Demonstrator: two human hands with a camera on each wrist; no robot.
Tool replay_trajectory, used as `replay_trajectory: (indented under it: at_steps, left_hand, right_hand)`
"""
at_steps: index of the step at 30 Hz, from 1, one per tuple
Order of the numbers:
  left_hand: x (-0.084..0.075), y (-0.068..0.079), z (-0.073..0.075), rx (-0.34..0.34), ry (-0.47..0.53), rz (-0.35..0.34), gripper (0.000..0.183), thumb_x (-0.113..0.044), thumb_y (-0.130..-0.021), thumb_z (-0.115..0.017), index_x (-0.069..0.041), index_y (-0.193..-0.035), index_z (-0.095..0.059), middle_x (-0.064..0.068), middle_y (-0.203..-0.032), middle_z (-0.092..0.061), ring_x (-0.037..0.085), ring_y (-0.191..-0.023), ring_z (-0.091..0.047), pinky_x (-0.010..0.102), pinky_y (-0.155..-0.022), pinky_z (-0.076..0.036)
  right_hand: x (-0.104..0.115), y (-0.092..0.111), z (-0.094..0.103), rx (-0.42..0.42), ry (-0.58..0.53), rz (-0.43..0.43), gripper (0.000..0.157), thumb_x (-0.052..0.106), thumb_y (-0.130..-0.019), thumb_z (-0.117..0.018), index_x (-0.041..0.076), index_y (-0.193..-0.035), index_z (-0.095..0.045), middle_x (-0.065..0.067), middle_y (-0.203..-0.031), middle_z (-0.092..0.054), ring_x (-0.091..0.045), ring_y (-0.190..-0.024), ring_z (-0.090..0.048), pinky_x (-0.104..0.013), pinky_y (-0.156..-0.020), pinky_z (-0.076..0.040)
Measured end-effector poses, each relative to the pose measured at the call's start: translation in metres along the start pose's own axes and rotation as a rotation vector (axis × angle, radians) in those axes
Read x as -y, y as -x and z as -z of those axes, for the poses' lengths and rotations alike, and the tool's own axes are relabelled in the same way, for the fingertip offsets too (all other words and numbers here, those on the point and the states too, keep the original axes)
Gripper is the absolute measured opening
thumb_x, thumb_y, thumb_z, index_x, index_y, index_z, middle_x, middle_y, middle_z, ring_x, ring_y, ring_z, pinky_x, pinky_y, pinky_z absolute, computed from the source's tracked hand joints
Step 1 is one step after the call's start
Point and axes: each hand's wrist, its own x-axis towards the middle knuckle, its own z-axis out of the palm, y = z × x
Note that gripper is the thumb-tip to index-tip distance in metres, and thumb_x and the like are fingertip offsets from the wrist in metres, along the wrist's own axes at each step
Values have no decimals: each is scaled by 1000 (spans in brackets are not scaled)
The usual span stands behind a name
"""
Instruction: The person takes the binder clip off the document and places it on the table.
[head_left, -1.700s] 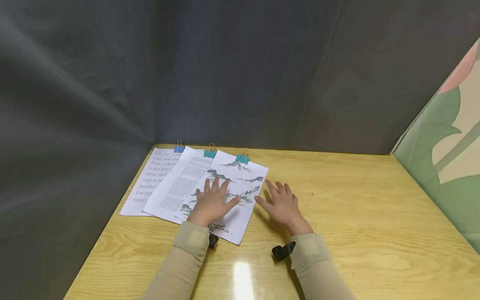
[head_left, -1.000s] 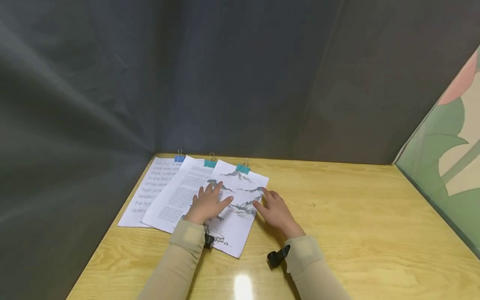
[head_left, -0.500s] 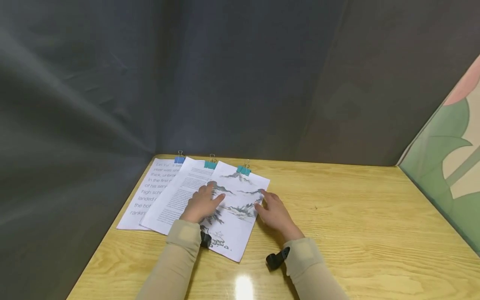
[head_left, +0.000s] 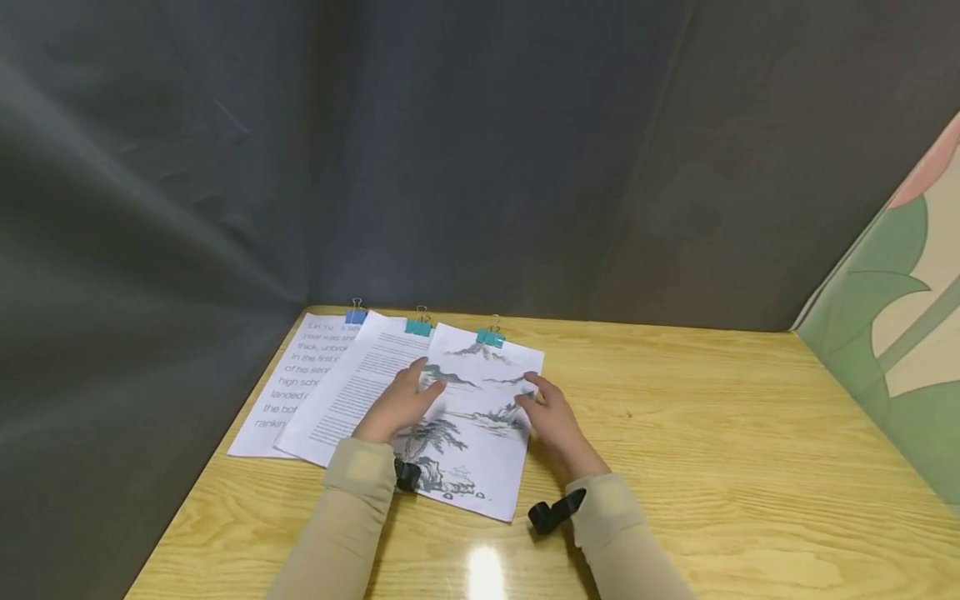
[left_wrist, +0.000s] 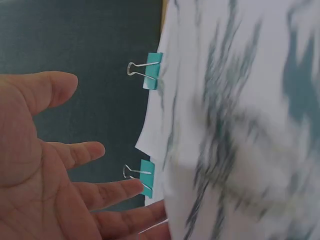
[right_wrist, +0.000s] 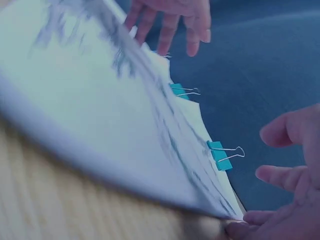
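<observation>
A stack of white sheets printed with an ink landscape (head_left: pixel 480 454) lies on top at the right, held at its far edge by a teal binder clip (head_left: pixel 491 337). My left hand (head_left: pixel 393 408) is at its left edge, fingers extended and thumb apart; in the left wrist view the lower fingertips reach the paper's edge. At the right edge is my right hand (head_left: pixel 555 422), its thumb spread from the fingers. In the right wrist view the lower fingers of that hand (right_wrist: pixel 295 200) meet the paper's edge, and the paper looks bowed. Neither hand pinches anything visibly.
Two more paper stacks fan out leftward: small print (head_left: pixel 352 392) under a teal clip (head_left: pixel 418 327), and large print (head_left: pixel 288 392) under a blue clip (head_left: pixel 356 317). They lie on the wooden table (head_left: pixel 675 442). A dark curtain (head_left: pixel 480 150) hangs behind, and a painted wall (head_left: pixel 911 333) borders the right.
The landscape stack's near end has swung right, straightening the stack. My left hand has slid left from its middle to its left edge. My right hand has come in to its right edge.
</observation>
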Motion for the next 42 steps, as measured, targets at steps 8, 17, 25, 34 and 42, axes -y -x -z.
replay_trajectory:
  at_steps: [8, 17, 25, 34, 42]
  left_hand:
    - [-5, 3, -1, 21, 30, 4, 73, -39, -108, -48, -4, -165, -17, 30, -165, -22, 48, -150, -23, 62, -119, -21]
    - [-9, 5, -7, 67, 132, -4, 70, -38, -110, -44, -5, -165, -16, 28, -165, -22, 46, -152, -20, 61, -120, -18]
    - [-12, 7, -8, 112, 230, -19, 68, -35, -111, -44, -5, -165, -16, 33, -161, -27, 49, -147, -29, 62, -116, -29]
    - [-16, 3, -17, 135, 241, -12, 66, -34, -111, -46, -5, -164, -21, 30, -155, -39, 49, -136, -46, 60, -108, -40]
    - [-21, -6, -28, 163, 404, 23, 72, -32, -109, -51, -1, -164, -16, 21, -117, -59, 22, -69, -50, 37, -76, -50]
  right_hand:
    - [1, -1, 15, -90, -576, -189, 57, 2, -105, -48, -6, -157, -27, -30, -143, -43, -31, -127, -51, -41, -110, -43]
    - [-9, -3, 36, -46, -570, -248, 56, 9, -108, -47, -8, -158, -27, -23, -135, -52, -19, -108, -58, -24, -89, -51]
    - [-18, -8, 49, -56, -94, -147, 47, 15, -106, -54, -8, -146, -47, -30, -132, -59, -34, -107, -65, -35, -86, -54]
    - [-25, -5, 64, -98, -31, -171, 42, 16, -108, -53, -9, -142, -53, -27, -127, -62, -27, -97, -63, -28, -75, -51]
    - [-27, 2, 76, -119, 15, -147, 40, 12, -108, -49, -11, -140, -55, -28, -128, -61, -30, -102, -62, -31, -79, -52]
